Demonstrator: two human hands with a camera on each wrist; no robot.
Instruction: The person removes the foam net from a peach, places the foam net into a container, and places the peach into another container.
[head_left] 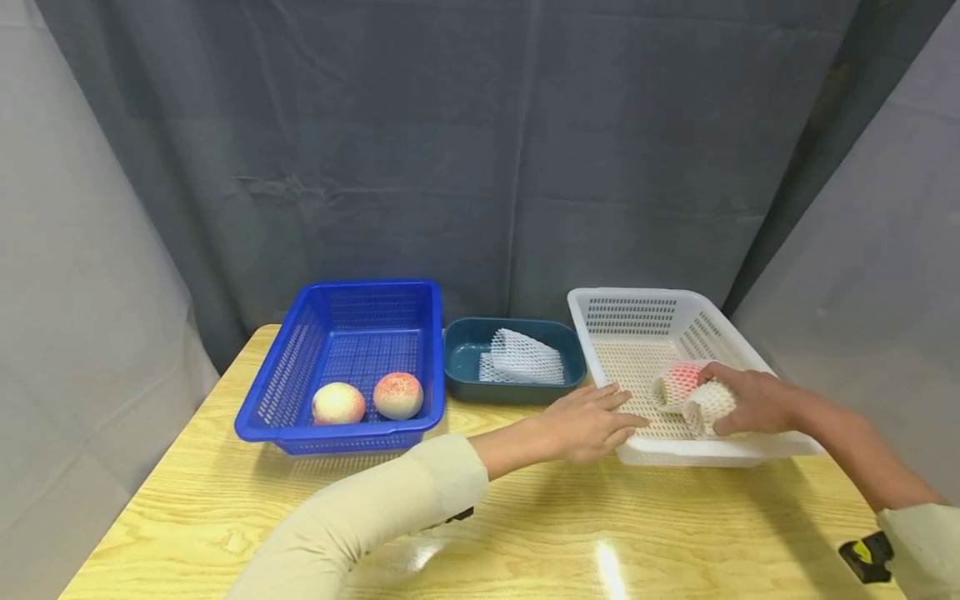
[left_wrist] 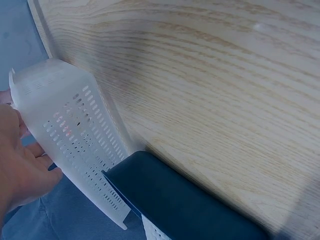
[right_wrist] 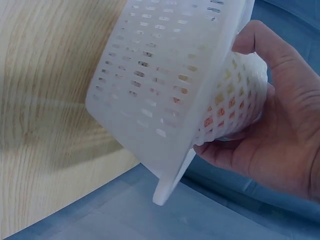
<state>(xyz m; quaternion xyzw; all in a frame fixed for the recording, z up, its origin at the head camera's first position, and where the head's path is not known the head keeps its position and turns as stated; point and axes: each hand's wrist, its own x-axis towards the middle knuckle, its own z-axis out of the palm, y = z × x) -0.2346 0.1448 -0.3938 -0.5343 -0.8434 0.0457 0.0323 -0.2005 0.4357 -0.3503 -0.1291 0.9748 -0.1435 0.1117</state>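
Observation:
At the front right of the white basket (head_left: 600, 354), my right hand (head_left: 753, 400) grips a peach in a white foam net (head_left: 708, 407). Red and yellow skin shows through the mesh of that netted peach (right_wrist: 232, 102) in the right wrist view. Beside it in the basket lies a fruit in a pink-and-white foam net (head_left: 678, 385). My left hand (head_left: 592, 423) reaches over the basket's left rim with its fingers extended; whether it touches the rim is hard to tell. The left wrist view has the hand (left_wrist: 25, 167) close to the basket wall (left_wrist: 75, 120).
A blue basket (head_left: 337, 433) at the left holds two bare peaches (head_left: 398, 396). Between the baskets stands a dark teal tub (head_left: 495, 393) with white foam nets (head_left: 521, 358) inside. All stand on a wooden table (head_left: 525, 533), with grey cloth (head_left: 375, 150) behind.

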